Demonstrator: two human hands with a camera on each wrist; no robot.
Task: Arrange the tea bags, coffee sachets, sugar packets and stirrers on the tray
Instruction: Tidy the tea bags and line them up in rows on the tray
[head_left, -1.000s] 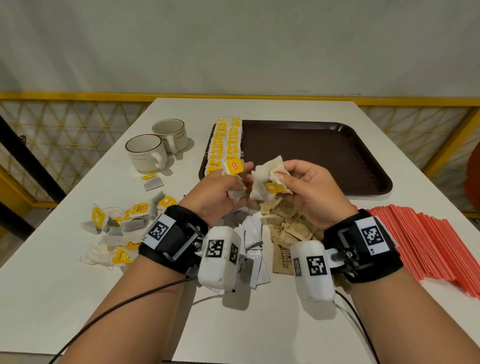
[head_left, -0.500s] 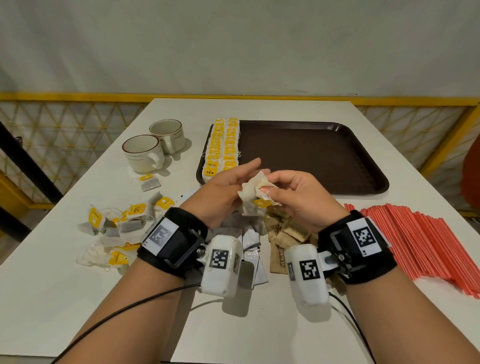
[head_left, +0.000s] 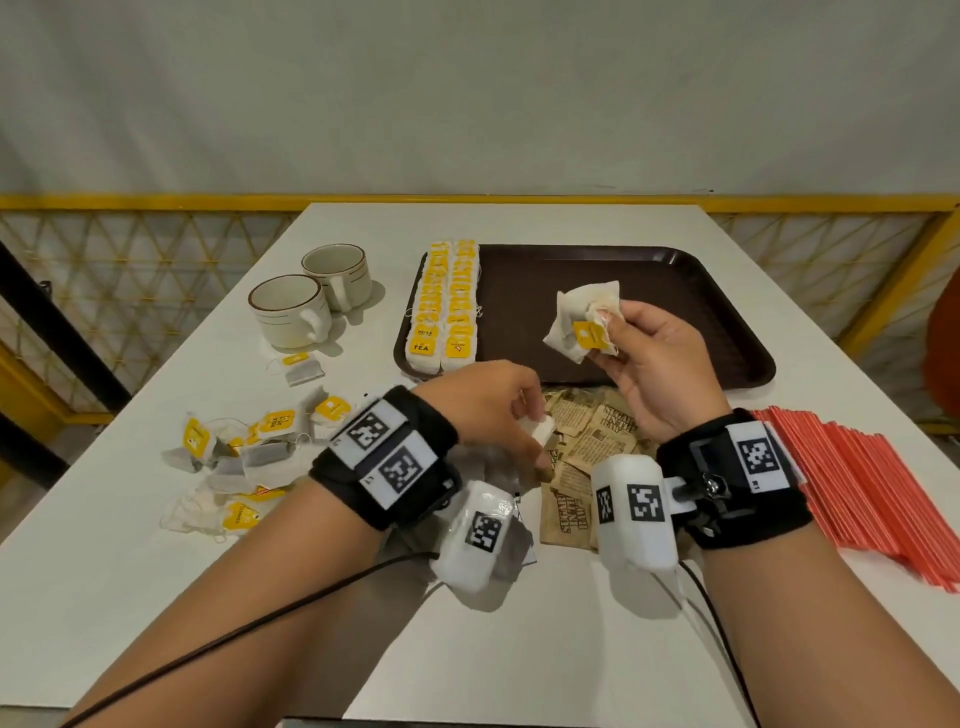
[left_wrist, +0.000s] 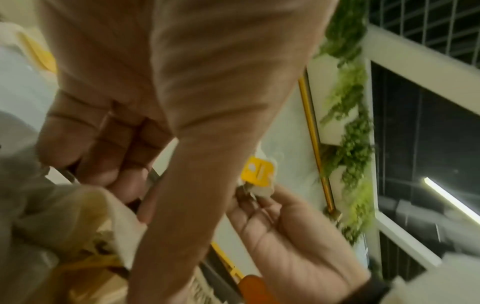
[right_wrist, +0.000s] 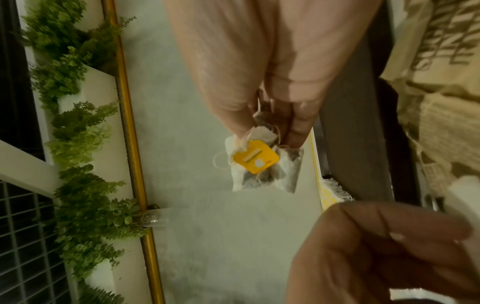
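Right hand (head_left: 657, 364) fingers pinch the tea-bag bunch (head_left: 584, 322) over the tray (head_left: 727, 322); laid rows (head_left: 447, 306) sit at 9 o'clock; left hand (head_left: 485, 402) fingers curl round a white packet (head_left: 537, 431) at 7 o'clock.

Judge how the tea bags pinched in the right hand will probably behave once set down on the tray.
The tea bags look crumpled and soft, so probably floppy. A fingertip pinch by the right hand suggests lightness. On the tray, their loose strings may tangle.

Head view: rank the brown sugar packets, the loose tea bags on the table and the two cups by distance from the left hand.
1. Brown sugar packets: under the left hand.
2. Loose tea bags: table, further left.
3. Two cups: far left, beside the tray.
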